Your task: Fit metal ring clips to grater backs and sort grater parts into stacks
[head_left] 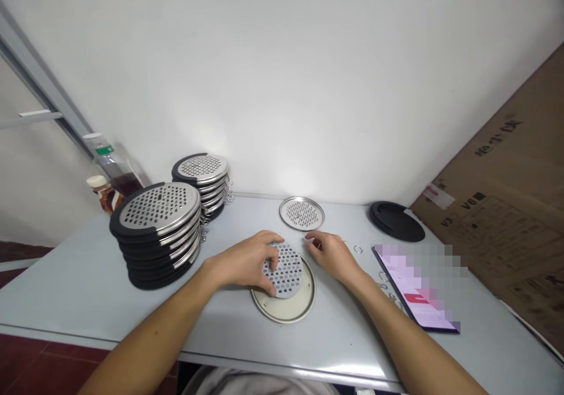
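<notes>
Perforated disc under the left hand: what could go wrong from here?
1. The perforated disc covers mainly the far part of the round plate, so it might settle off-centre.
2. The left hand has its grip near one side; the disc could tilt.
3. Small metal rings lie loose beside the right arm, which might sweep them aside.

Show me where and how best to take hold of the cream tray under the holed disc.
I'd take the tray by its rim at the near right, coming from the front right and slightly above. It seems to lie flat, and the rim looks raised, giving an edge to pinch. That stretch is uncovered, while the disc overlaps the far left part.
</notes>
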Demonstrator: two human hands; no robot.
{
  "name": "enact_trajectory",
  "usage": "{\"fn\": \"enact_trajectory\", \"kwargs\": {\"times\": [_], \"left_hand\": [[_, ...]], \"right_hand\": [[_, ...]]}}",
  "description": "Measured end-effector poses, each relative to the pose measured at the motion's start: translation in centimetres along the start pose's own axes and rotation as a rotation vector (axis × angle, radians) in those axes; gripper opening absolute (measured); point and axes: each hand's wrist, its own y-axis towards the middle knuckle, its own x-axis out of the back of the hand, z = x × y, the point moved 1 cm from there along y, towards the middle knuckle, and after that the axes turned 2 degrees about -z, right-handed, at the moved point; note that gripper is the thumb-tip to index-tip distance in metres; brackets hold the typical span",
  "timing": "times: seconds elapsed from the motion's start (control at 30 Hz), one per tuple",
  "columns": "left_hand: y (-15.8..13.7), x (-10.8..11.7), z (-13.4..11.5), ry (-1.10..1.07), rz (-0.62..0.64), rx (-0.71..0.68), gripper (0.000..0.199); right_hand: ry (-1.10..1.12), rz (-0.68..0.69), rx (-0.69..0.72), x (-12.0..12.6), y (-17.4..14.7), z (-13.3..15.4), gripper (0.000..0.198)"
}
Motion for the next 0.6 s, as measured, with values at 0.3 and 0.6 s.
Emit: {"fn": "enact_trajectory", "kwargs": {"times": [0.3,0.6], "left_hand": [[0.4,-1.4,-0.2,0.026,0.049,-0.088,0.038],[0.7,-0.7,-0.1,-0.161,0.031,0.014,0.074]], "right_hand": [[0.004,0.007,0.022,0.0,-0.2,0.5,0.027],[0.014,0.023,0.023,0.2,-0.3,0.6,0.027]]}}
